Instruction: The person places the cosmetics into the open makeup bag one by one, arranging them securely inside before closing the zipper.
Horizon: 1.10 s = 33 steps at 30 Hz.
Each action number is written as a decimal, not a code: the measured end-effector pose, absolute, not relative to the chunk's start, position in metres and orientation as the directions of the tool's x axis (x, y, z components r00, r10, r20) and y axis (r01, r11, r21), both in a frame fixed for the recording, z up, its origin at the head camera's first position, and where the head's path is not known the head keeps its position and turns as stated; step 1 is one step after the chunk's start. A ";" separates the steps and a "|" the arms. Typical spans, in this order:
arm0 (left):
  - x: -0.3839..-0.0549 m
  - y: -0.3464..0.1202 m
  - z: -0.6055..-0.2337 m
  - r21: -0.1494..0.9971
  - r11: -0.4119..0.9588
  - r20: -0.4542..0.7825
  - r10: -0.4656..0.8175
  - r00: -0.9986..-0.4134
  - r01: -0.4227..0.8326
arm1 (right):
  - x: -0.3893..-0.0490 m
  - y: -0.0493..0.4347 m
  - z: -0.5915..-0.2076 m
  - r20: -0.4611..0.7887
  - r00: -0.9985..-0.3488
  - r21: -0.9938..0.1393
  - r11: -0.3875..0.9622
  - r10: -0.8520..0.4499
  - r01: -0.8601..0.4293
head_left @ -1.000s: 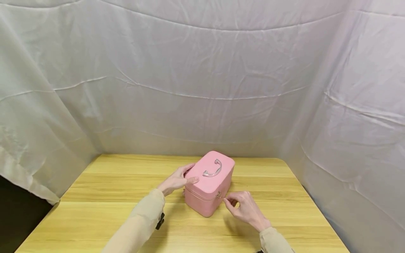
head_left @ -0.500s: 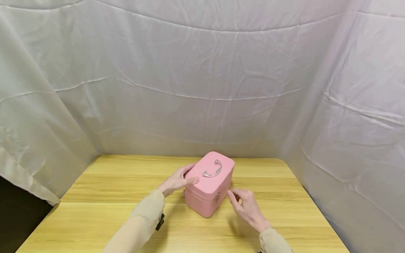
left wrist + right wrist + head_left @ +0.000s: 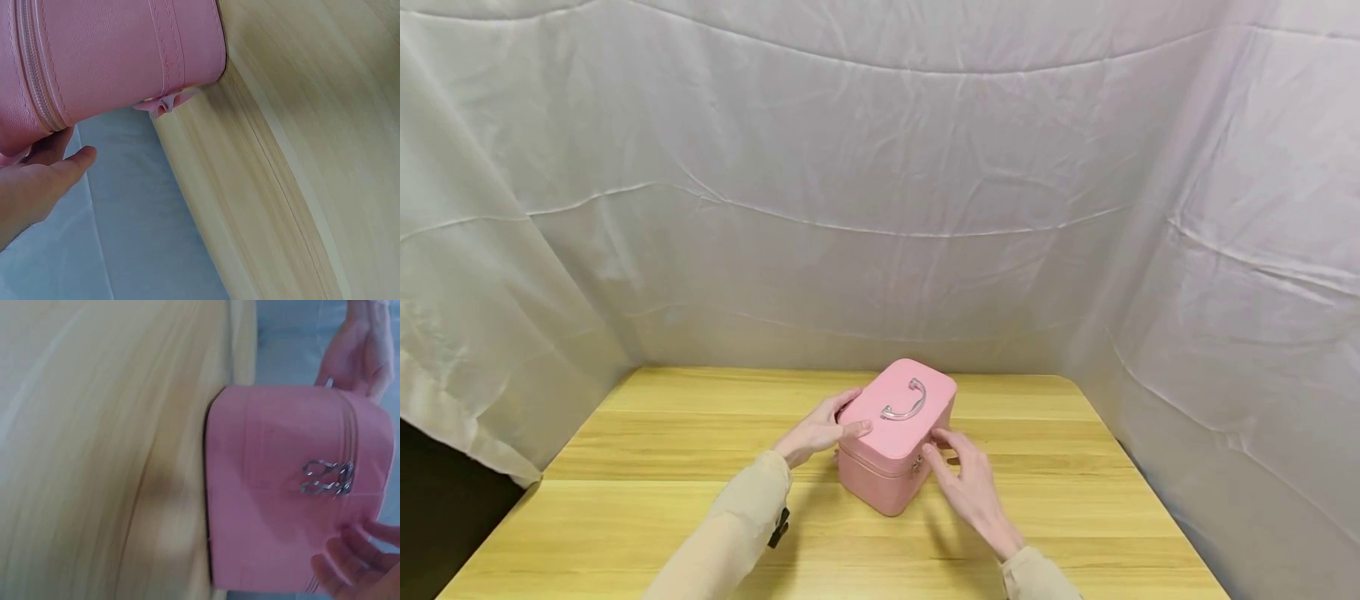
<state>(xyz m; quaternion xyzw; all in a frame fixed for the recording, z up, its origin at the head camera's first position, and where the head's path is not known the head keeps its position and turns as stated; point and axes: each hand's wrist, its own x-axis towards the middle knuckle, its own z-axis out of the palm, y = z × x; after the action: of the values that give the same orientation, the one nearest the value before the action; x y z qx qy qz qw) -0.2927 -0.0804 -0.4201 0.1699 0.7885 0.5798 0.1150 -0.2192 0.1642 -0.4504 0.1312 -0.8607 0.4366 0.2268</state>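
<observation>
A pink vanity case [image 3: 887,446] with a silver handle [image 3: 916,403] on its lid stands on the table, closed. My left hand [image 3: 816,429] holds its left side, the thumb lying on the lid and the other fingers down along the edge near the zipper [image 3: 34,69]. Two metal zipper pulls [image 3: 325,478] hang side by side on the right side of the case. Close beside that side is my right hand [image 3: 973,487], its fingers loosely bent and spread, fingertips right at the pink surface past the pulls. Nothing shows between its fingers.
The wooden table [image 3: 700,442] carries the case near its middle. Grey-white cloth [image 3: 865,283] hangs behind and at both sides. A small pink ribbon bow [image 3: 165,105] sticks out from the case's lower edge. A dark area [image 3: 452,508] lies beyond the table at left.
My right hand has left the zipper pulls, drawn slightly away, then come back to the case's side with fingers more spread. The left hand and case have stayed put.
</observation>
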 end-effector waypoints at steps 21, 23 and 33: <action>-0.279 -0.074 -0.430 0.877 0.380 0.179 0.312 -0.933 0.295 | -0.216 0.153 -0.443 0.320 -0.947 -0.783 0.566 0.011 -0.257; -0.277 -0.074 -0.432 0.868 0.392 0.198 0.288 -0.937 0.303 | -0.218 0.153 -0.442 0.310 -0.951 -0.788 0.563 0.014 -0.248; -0.270 -0.081 -0.441 0.829 0.455 0.268 0.184 -0.946 0.324 | -0.225 0.152 -0.442 0.248 -0.969 -0.795 0.570 -0.007 -0.207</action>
<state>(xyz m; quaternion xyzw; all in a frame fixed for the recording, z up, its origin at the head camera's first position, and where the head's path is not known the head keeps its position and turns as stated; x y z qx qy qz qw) -0.2705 -0.0810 -0.4407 0.1492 0.8502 0.5000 -0.0701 -0.2245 0.1518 -0.4424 0.0608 -0.8792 0.4598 0.1090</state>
